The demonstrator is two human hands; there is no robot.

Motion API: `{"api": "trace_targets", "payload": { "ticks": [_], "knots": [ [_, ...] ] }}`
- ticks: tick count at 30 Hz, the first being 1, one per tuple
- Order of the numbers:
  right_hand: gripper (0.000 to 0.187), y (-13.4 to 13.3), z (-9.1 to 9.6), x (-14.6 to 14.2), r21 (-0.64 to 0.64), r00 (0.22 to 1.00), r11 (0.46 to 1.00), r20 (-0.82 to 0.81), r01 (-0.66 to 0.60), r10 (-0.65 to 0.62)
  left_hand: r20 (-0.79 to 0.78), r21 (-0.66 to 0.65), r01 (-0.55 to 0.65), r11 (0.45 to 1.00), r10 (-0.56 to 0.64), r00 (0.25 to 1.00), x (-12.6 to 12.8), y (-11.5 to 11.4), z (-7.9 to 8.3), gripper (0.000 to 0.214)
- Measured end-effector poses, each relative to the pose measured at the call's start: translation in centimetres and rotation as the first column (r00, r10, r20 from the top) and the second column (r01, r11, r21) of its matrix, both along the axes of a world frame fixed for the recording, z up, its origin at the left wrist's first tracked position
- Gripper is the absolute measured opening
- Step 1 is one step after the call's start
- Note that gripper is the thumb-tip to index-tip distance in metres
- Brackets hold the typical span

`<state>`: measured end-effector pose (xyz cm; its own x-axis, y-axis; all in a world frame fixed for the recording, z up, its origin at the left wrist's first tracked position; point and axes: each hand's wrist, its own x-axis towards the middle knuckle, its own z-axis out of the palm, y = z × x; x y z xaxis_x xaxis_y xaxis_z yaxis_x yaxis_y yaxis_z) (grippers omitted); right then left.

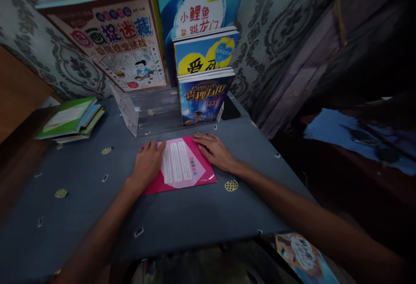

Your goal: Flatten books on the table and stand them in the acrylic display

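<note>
A pink booklet (182,167) with a pale panel of printed text lies flat on the grey table (195,214). My left hand (147,162) rests palm down on its left edge, fingers stretched out. My right hand (214,150) lies flat on its upper right corner, fingers spread. Neither hand grips anything.
Behind the booklet a clear plastic rack (146,111) holds upright children's books, a dark blue one (203,98) at the front. A stack of green books (71,119) sits at the far left. Patterned walls close in the back. Another book (302,258) lies below the table's right edge.
</note>
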<state>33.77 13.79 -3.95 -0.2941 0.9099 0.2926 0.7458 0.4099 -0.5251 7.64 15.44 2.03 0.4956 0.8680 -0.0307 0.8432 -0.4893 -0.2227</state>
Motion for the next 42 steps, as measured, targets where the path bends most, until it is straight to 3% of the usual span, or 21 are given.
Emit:
{"api": "trace_targets", "payload": {
  "ticks": [4, 10, 17, 24, 27, 31, 33, 42],
  "knots": [
    [0.041, 0.6, 0.0, 0.6, -0.028, 0.979, 1.0, -0.204, -0.004, -0.002, 0.017, -0.045, 0.007, 0.999, -0.006, 1.0, 1.3, 0.2, 0.7, 0.048],
    [0.043, 1.0, 0.0, 1.0, -0.087, 0.938, 0.996, -0.346, -0.004, -0.026, 0.125, -0.082, 0.231, 0.97, -0.22, 0.967, 4.7, 0.9, -0.3, 0.057],
    [0.047, 1.0, -0.4, 1.4, 0.0, 0.977, 0.997, -0.2, -0.071, 0.07, 0.226, -0.086, 0.275, 0.957, -0.25, 0.941, 6.7, 1.5, -1.9, 0.061],
    [0.049, 0.8, -0.5, 1.5, 0.02, 0.981, 0.996, -0.176, -0.083, 0.085, 0.24, -0.071, 0.31, 0.948, -0.286, 0.928, 6.8, 0.4, -1.7, 0.055],
    [0.049, 0.9, -0.7, 1.5, 0.019, 0.983, 0.996, -0.162, -0.083, 0.085, 0.255, -0.14, 0.424, 0.895, -0.382, 0.888, 6.7, -0.8, -1.0, 0.053],
    [0.048, 0.9, -0.8, 1.5, 0.023, 0.985, 0.996, -0.149, -0.082, 0.084, 0.298, -0.27, 0.597, 0.755, -0.524, 0.798, 6.1, -2.6, 0.1, 0.058],
    [0.047, 0.9, -0.8, 1.5, 0.021, 0.986, 0.997, -0.145, -0.075, 0.077, 0.31, -0.303, 0.628, 0.717, -0.549, 0.777, 6.0, -3.5, 0.4, 0.062],
    [0.044, -0.3, 0.1, 0.6, 0.017, 0.997, 0.997, -0.031, -0.072, 0.072, 0.321, -0.206, 0.614, 0.762, -0.54, 0.778, 6.4, -5.0, -0.7, 0.043]
  ]
}}
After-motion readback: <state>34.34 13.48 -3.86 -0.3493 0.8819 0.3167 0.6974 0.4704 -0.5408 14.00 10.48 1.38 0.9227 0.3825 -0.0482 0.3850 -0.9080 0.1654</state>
